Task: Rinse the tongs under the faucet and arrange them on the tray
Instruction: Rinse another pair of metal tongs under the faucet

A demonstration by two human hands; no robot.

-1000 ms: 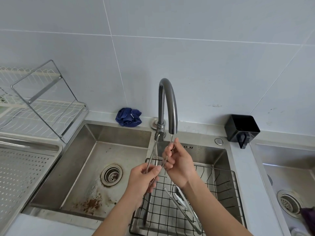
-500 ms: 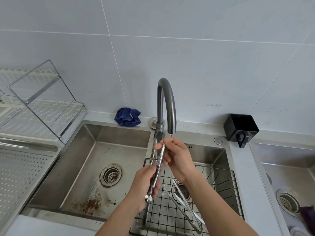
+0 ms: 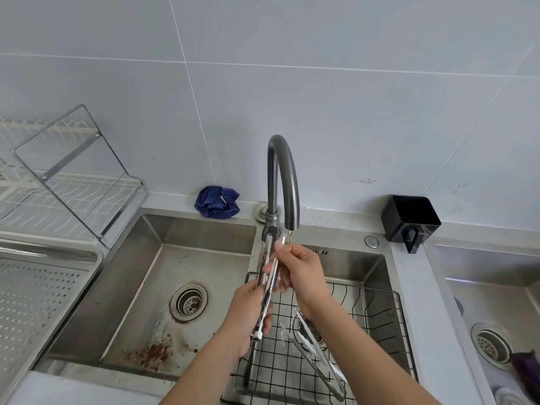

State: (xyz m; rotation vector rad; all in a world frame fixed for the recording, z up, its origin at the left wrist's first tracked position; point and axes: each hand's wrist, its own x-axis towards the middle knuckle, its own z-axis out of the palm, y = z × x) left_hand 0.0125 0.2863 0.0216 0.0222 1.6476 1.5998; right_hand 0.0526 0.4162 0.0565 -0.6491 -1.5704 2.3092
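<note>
1. Head view: since a second ago, the tongs [image 3: 268,276] have gone from spread apart between the hands to arms pressed together. They are now standing steeply, serrated tips up beside the base of the faucet [image 3: 284,176] and just left of its spout.
2. The left hand [image 3: 248,312] is gripping the lower, hinge end of the tongs, fingers curled round it.
3. The right hand [image 3: 302,273] is pinching the upper part of the tongs, thumb and fingertips closing on the arms right under the spout. Whether water is running there is hard to tell.
4. Both hands are working over the right basin, above a black wire basket [image 3: 388,317].
5. A second pair of tongs [image 3: 317,356] is lying in that basket, hinge end towards the person.
6. The perforated tray [image 3: 35,302] is sitting at the far left, well apart from the hands, with a wire dish rack [image 3: 73,182] standing behind it.
7. A crumpled blue cloth [image 3: 217,201] is lying on the ledge left of the faucet, and a black holder [image 3: 409,219] is sitting on the ledge to its right.
</note>
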